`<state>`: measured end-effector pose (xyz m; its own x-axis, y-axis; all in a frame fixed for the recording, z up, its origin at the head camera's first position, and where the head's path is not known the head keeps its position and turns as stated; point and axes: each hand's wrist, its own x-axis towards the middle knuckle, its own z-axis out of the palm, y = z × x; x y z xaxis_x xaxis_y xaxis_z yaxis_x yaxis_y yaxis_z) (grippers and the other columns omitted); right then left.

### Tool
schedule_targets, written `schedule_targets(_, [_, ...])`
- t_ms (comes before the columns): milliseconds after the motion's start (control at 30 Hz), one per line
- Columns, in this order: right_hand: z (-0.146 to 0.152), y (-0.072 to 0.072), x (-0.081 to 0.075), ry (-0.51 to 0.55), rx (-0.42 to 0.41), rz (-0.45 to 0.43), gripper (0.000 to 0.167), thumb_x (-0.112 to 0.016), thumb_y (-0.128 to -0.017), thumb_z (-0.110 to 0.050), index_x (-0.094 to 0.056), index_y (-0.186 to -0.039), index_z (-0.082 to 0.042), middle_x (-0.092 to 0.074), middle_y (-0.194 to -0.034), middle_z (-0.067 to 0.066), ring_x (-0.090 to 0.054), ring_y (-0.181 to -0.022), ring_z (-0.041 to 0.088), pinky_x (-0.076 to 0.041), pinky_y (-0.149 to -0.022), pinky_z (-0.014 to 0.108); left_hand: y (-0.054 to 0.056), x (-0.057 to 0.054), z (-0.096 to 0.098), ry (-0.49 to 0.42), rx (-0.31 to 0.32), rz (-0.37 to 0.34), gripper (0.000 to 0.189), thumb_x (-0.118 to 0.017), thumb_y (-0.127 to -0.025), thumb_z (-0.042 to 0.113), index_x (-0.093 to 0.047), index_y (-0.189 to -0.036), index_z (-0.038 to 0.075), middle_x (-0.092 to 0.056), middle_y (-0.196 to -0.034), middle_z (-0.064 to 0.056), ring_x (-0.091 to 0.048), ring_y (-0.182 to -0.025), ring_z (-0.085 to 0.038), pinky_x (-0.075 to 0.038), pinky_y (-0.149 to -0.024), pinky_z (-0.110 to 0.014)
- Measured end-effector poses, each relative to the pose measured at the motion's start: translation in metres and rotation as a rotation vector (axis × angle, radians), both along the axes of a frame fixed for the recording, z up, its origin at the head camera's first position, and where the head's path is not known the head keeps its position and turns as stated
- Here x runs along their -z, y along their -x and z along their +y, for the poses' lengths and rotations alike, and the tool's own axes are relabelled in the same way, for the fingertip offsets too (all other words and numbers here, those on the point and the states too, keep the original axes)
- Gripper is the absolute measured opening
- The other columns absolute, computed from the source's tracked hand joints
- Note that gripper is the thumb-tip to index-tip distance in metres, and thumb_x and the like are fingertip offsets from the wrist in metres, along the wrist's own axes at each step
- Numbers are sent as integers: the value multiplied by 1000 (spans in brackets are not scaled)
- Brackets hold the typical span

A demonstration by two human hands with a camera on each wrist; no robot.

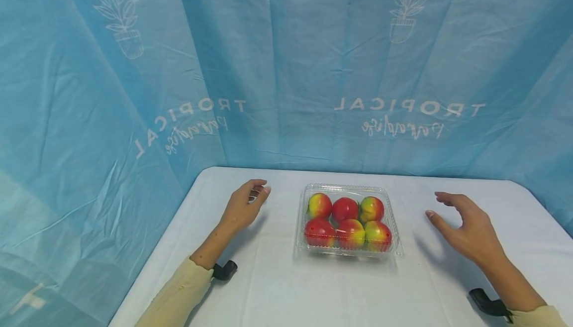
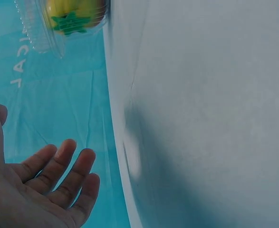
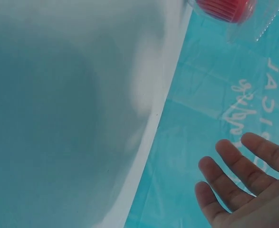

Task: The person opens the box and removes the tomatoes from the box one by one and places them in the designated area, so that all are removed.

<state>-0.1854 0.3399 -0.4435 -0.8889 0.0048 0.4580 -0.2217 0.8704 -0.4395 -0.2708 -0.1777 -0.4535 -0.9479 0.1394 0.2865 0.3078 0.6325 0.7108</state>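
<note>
left grip [image 1: 245,206]: relaxed, it holds nothing | right grip [image 1: 472,228]: also relaxed, without any object | clear box [image 1: 344,186] with six red-yellow fruits [image 1: 351,233]: on the bench [image 1: 268,292], to the right of left grip and to the left of right grip, touching neither | long axis: seems to run from one grip toward the other | nearer grip: cannot tell, both gaps look similar

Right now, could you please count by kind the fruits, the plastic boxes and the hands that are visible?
Fruits: 6
Clear plastic box: 1
Hands (left hand, right hand): 2
Total: 9
</note>
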Motion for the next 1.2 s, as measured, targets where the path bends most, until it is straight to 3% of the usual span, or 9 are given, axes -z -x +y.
schedule_targets(967, [-15, -6, -1, 0, -85, -29, 57, -83, -92, -25, -61, -138, -2, -62, -134, 25, -57, -119, 48, -46, -92, 78, -13, -5, 19, 2, 56, -11, 47, -61, -107, 45, -65, -140, 12, -70, -120, -3, -69, -115, -24, -57, -101, -46])
schedule_targets(1200, [-19, -5, -1, 9, -120, 0, 55, -84, -91, -23, -62, -137, -3, -64, -132, 22, -59, -118, 45, -47, -93, 77, -15, -3, 21, -14, 85, 8, 43, -63, -108, 41, -66, -139, 11, -71, -119, -3, -70, -110, -22, -59, -97, -44])
